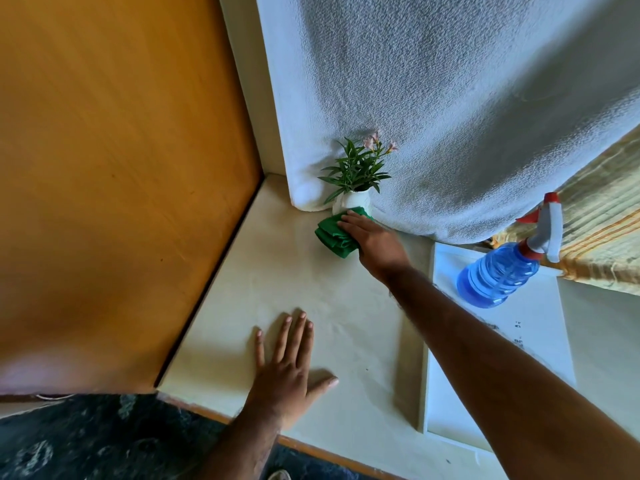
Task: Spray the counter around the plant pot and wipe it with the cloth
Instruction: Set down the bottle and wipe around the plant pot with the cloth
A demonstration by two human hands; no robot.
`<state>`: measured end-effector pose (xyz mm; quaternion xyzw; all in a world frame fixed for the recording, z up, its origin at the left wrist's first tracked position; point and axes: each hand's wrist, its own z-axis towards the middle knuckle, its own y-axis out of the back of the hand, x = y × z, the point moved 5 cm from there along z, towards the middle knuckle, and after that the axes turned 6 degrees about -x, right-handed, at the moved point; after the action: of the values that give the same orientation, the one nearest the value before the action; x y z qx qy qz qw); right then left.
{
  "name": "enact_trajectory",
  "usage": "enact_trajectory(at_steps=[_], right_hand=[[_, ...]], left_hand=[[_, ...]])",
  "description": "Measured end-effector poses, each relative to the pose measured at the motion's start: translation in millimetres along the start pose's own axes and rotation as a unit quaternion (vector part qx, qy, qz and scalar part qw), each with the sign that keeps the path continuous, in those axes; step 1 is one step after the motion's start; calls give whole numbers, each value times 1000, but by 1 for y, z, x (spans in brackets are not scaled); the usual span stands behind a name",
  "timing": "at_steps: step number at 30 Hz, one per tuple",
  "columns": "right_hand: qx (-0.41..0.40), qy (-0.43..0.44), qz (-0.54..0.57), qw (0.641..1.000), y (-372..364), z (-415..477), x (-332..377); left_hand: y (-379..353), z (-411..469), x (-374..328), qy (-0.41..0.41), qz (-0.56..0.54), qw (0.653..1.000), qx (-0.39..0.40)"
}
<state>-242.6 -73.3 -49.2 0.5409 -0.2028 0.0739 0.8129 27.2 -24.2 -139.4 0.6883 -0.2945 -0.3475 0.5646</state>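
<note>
Left hand [287, 362]: lying flat on the counter [263, 278] near its front edge, fingers spread and holding nothing, probably bracing the long reach. Right hand [375, 242]: pressing the green cloth [330, 237] down with straight fingers. The cloth is bunching left of the palm and touching the base of the plant pot [353, 200]. Spray bottle [502, 275]: standing aside at right.

Covering part of the green cloth [332, 237] with the right hand [375, 242]. Masking the base of the plant pot [353, 199] behind cloth and fingertips [348, 216]. Running off the bottom edge with both forearms. Showing print on the white board [543, 306], too small for reading. Cutting the striped fabric [602, 244] at the right edge. Blurring at the lower left of the wooden panel [121, 168].
</note>
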Motion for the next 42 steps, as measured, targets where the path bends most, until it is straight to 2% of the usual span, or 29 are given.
enact_trajectory(at_steps=[6,11,15,18,24,29,37,42], right_hand=[[1,-23,24,999,-1,-8,-1],[-50,43,2,998,19,9,14],[-34,69,-19,997,18,14,14],[0,40,-10,999,7,5,2],[75,-87,32,993,-14,-12,-12],[115,-97,-19,988,-6,-9,-1],[20,-48,-37,998,65,-61,33],[-27,-83,-56,995,106,-138,28]], left_hand=[[0,-1,1,1,-2,1000,-4],[-1,-1,1,1,-1,1000,1],[-2,-1,1,1,-4,1000,3],[-1,-1,1,1,-4,1000,-3],[0,-1,1,-3,-2,1000,0],[0,-1,2,1,0,1000,17],[3,2,3,36,24,996,77],[9,1,-3,36,10,995,96]])
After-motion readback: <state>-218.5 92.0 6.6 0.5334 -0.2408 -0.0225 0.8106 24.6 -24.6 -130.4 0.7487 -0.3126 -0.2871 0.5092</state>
